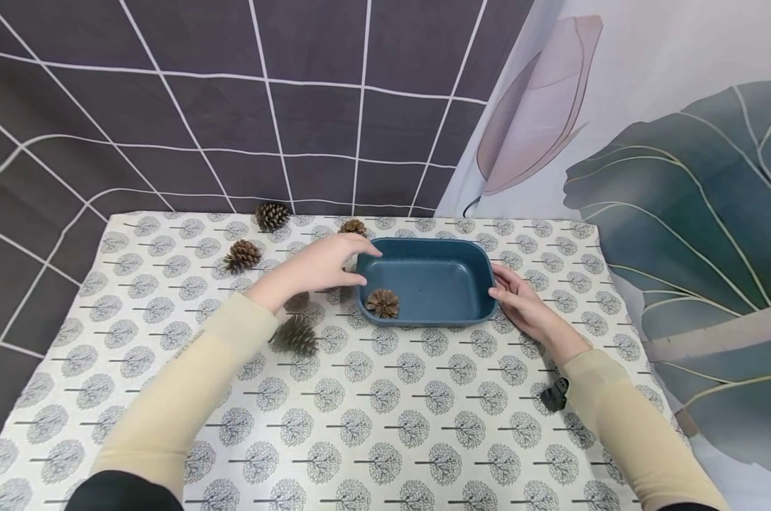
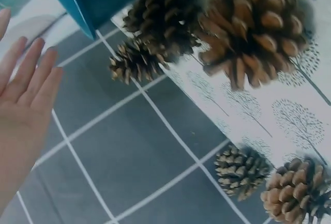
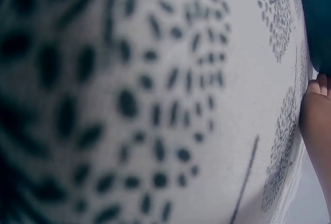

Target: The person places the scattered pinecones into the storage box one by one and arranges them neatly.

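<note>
A dark blue rectangular plastic basin [image 1: 427,284] sits on the patterned tablecloth, with one pinecone [image 1: 383,304] in its left front corner. At the basin's left end is my left hand [image 1: 321,262], its thumb and fingers spread apart at the rim. The left wrist view shows that hand [image 2: 23,92] with straight fingers and nothing in it. My right hand [image 1: 522,301] holds the basin's right end, thumb at the rim and fingers along the outer wall. Only part of the right hand [image 3: 318,113] shows in the right wrist view, beside the basin's dark wall [image 3: 318,22].
Several pinecones lie left of the basin: a dark one [image 1: 297,335] below my left wrist, one [image 1: 242,255] further left, one [image 1: 272,216] at the back edge, and another [image 1: 353,226] behind the basin. A tiled-pattern cloth [image 1: 321,121] hangs behind the table.
</note>
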A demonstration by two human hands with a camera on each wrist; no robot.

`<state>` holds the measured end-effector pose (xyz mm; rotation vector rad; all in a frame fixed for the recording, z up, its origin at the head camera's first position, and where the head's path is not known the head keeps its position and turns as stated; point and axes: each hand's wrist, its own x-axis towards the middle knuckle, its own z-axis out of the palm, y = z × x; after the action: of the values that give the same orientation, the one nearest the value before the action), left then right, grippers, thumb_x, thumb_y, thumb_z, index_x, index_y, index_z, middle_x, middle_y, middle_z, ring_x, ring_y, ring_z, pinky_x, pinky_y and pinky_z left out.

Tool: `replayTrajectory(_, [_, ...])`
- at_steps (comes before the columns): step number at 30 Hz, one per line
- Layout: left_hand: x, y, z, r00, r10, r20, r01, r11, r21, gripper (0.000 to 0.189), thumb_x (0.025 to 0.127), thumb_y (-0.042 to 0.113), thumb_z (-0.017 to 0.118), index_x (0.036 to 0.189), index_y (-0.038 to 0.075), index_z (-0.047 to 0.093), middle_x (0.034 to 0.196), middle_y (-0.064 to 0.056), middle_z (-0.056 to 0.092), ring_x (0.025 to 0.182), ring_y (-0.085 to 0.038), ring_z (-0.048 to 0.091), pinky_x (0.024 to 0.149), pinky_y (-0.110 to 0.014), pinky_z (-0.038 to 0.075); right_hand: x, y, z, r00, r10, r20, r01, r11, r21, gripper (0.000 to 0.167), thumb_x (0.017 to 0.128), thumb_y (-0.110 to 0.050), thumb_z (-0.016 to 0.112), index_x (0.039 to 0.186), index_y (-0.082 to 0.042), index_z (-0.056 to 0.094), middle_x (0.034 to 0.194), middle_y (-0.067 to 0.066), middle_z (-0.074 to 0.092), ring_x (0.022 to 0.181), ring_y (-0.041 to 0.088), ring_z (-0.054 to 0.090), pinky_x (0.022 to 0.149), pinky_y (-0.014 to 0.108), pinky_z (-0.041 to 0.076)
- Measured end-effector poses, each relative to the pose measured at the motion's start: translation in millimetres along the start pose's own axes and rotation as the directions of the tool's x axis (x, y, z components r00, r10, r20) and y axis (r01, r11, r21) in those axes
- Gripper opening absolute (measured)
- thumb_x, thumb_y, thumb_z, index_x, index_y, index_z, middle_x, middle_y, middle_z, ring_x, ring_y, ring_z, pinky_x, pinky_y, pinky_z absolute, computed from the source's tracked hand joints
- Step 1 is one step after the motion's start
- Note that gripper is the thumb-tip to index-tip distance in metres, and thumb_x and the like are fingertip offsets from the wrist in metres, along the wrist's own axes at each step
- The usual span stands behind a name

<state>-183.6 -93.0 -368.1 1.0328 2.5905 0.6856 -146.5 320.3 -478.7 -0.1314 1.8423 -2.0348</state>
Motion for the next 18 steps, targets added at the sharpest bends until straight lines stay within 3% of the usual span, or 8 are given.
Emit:
replayTrajectory(3, [1.1, -11.4, -9.5, 0.997, -0.009, -0.074, 0.006, 0.999, -0.033, 0.052, 0.094, 0.016, 0.081, 0.142, 0.005, 0.065, 0.151, -0.016, 0.062, 0.143, -0.035, 0.057, 0.126, -0.053, 0.042, -0.5, 0.2, -0.3, 1.0, 0.001, 0.001, -0.001, 1.0, 0.004, 0.063, 0.105, 0.001, 0.055, 0.163, -0.004, 0.032, 0.145, -0.019, 0.052, 0.134, -0.006, 0.051, 0.118, 0.009, 0.039])
replayTrajectory(7, [7.3, -25.3, -15.1, 0.993, -0.033, -0.114, 0.03, 0.999, -0.033, 0.051, 0.095, 0.015, 0.08, 0.142, 0.005, 0.065, 0.15, -0.016, 0.063, 0.142, -0.036, 0.056, 0.127, -0.054, 0.041, -0.7, -0.1, -0.1, 1.0, -0.004, 0.006, 0.004, 1.0, 0.011, 0.065, 0.105, 0.001, 0.055, 0.164, -0.001, 0.028, 0.145, -0.017, 0.052, 0.134, -0.005, 0.051, 0.117, 0.009, 0.04])
replayTrajectory(10, [14.1, -36.2, -15.5, 0.989, -0.079, -0.126, 0.079, 0.997, -0.006, 0.05, 0.096, 0.016, 0.079, 0.142, 0.006, 0.065, 0.152, -0.017, 0.06, 0.122, -0.036, 0.068, 0.126, -0.055, 0.042, -0.8, -0.5, 0.7, 1.0, -0.005, 0.006, 0.005, 1.0, 0.022, 0.062, 0.105, 0.001, 0.055, 0.162, -0.005, 0.034, 0.145, -0.016, 0.053, 0.134, -0.004, 0.052, 0.117, 0.009, 0.041])
replayTrajectory(14, [23.4, -51.0, -14.1, 0.979, -0.152, -0.139, 0.154, 0.988, 0.003, 0.048, 0.097, 0.015, 0.077, 0.143, 0.008, 0.064, 0.156, -0.019, 0.056, 0.107, -0.037, 0.072, 0.126, -0.055, 0.042, -0.7, -0.5, 0.4, 1.0, -0.006, 0.008, 0.006, 1.0, 0.025, 0.059, 0.105, 0.001, 0.055, 0.161, -0.008, 0.037, 0.145, -0.016, 0.053, 0.134, -0.004, 0.051, 0.117, 0.01, 0.04])
replayTrajectory(18, [29.7, -61.6, -12.8, 0.966, -0.211, -0.149, 0.207, 0.978, -0.036, 0.05, 0.096, 0.014, 0.078, 0.144, 0.007, 0.064, 0.158, -0.02, 0.054, 0.129, -0.039, 0.066, 0.127, -0.055, 0.04, -0.2, 0.0, -0.3, 1.0, -0.01, 0.012, 0.01, 1.0, 0.022, 0.06, 0.106, 0.001, 0.055, 0.162, -0.005, 0.034, 0.147, -0.015, 0.052, 0.135, -0.004, 0.051, 0.117, 0.009, 0.04])
